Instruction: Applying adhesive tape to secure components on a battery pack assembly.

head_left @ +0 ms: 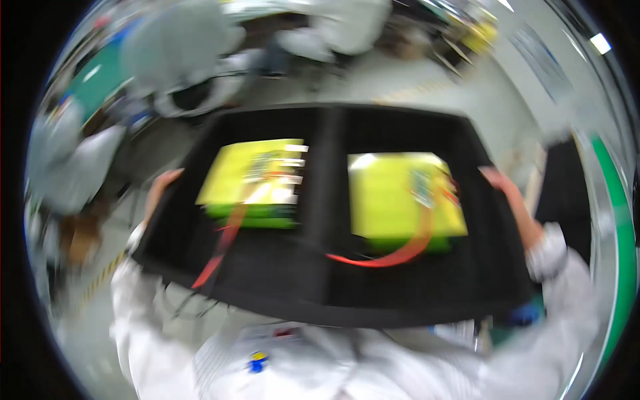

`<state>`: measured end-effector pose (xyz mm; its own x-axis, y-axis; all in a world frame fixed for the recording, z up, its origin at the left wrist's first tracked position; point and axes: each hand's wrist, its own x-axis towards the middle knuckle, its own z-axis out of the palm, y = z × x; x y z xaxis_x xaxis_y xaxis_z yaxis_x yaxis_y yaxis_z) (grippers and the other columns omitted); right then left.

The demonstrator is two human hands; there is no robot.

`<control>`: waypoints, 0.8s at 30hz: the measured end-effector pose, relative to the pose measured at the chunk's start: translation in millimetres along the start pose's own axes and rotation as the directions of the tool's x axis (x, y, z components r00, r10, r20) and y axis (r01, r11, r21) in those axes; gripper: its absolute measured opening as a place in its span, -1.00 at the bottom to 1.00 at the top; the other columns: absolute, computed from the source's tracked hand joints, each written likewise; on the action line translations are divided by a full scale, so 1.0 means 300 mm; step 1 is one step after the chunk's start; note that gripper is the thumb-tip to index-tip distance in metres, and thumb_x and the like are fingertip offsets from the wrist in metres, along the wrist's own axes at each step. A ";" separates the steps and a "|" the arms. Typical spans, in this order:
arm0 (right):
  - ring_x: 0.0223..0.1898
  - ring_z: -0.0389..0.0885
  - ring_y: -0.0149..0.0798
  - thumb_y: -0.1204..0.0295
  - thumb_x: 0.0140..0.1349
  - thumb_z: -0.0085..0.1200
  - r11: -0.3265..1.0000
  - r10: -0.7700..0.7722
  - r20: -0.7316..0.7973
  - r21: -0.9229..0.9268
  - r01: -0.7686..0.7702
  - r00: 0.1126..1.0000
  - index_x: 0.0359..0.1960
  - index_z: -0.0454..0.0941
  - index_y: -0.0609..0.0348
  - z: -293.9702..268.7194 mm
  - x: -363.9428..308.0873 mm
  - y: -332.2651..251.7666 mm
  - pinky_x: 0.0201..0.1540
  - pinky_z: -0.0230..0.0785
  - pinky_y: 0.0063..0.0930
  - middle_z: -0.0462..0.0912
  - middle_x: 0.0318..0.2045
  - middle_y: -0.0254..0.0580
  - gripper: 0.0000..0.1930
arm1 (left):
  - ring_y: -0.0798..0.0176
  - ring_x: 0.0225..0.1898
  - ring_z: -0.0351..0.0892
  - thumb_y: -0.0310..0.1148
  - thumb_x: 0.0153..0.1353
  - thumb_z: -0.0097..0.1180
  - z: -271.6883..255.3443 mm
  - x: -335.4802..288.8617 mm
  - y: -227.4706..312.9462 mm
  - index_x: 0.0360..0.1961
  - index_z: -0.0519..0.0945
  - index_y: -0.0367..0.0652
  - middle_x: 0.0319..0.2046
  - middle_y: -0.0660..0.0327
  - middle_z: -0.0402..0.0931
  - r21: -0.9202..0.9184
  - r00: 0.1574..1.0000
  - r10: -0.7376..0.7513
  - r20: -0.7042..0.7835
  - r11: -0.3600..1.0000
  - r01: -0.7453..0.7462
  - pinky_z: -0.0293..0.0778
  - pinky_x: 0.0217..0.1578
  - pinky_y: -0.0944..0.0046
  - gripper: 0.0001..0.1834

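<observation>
I hold a wide black tray in front of my body, split by a raised divider into two compartments. In the left compartment lies a yellow-green battery pack, its red wires trailing toward the near wall. Another yellow-green battery pack rests in the right compartment, with red wires curving left to the divider. My left hand grips the tray's left side, and my right hand its right side. Most of the fingers are hidden behind the tray walls. Motion blurs the picture.
People in white coats sit at benches ahead, another person at the left. A cardboard box stands on the left, near striped floor tape. To the right are a dark panel and a green-edged surface.
</observation>
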<state>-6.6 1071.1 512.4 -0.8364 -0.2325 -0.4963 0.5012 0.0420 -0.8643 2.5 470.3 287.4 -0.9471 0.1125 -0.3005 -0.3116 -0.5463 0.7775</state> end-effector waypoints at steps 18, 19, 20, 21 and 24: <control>-0.24 0.66 -0.42 0.21 0.33 0.00 0.994 -0.074 0.421 -0.042 0.101 0.904 -0.10 0.60 0.13 -0.136 0.698 0.014 -0.07 0.52 -0.49 0.69 -0.23 -0.31 -0.70 | 0.19 -0.17 0.59 -0.13 0.33 0.00 0.255 -0.091 -0.360 -0.09 0.55 -0.22 -0.24 0.12 0.61 -0.163 0.905 0.301 -0.300 0.919 -0.360 0.49 -0.04 0.23 -0.64; -0.17 0.65 -0.40 0.23 0.35 -0.03 0.989 -0.104 0.395 -0.054 0.136 0.913 -0.09 0.59 0.16 -0.124 0.765 0.001 0.00 0.51 -0.45 0.68 -0.20 -0.26 -0.70 | 0.22 -0.23 0.59 -0.07 0.31 0.01 0.308 -0.117 -0.333 -0.12 0.57 -0.18 -0.27 0.15 0.61 -0.109 0.844 0.301 -0.444 0.917 -0.384 0.51 -0.15 0.24 -0.61; -0.18 0.67 -0.35 0.25 0.36 -0.05 0.995 -0.079 0.529 -0.015 0.102 0.845 -0.08 0.58 0.21 -0.134 0.879 0.015 0.00 0.53 -0.40 0.69 -0.19 -0.21 -0.69 | 0.25 -0.29 0.60 -0.01 0.28 0.02 0.322 -0.079 -0.345 -0.15 0.59 -0.15 -0.30 0.17 0.62 -0.069 0.754 0.294 -0.587 0.910 -0.409 0.53 -0.25 0.25 -0.59; -0.18 0.69 -0.31 0.27 0.35 -0.07 1.000 -0.007 0.454 0.014 0.001 0.891 -0.08 0.58 0.24 -0.083 0.915 0.018 -0.03 0.55 -0.40 0.70 -0.17 -0.17 -0.69 | 0.32 -0.34 0.59 -0.01 0.26 0.05 -0.009 -0.101 -0.466 -0.17 0.61 -0.14 -0.33 0.21 0.63 0.153 0.736 0.338 -0.586 0.939 -0.309 0.52 -0.32 0.30 -0.60; -0.21 0.70 -0.27 0.20 0.35 -0.13 0.999 0.033 0.564 -0.045 -0.010 0.825 -0.05 0.58 0.27 -0.073 1.084 -0.014 -0.08 0.57 -0.42 0.71 -0.20 -0.12 -0.60 | 0.30 -0.32 0.64 -0.04 0.28 0.01 0.083 -0.173 -0.401 -0.12 0.62 -0.16 -0.28 0.20 0.67 -0.152 0.838 0.097 -0.538 0.966 -0.210 0.56 -0.25 0.33 -0.59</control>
<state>-285.6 1016.6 353.0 -0.5482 -0.7385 -0.3925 0.4991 0.0876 -0.8621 87.1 550.8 223.4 -0.7824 -0.4050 -0.4731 -0.0904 -0.6777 0.7297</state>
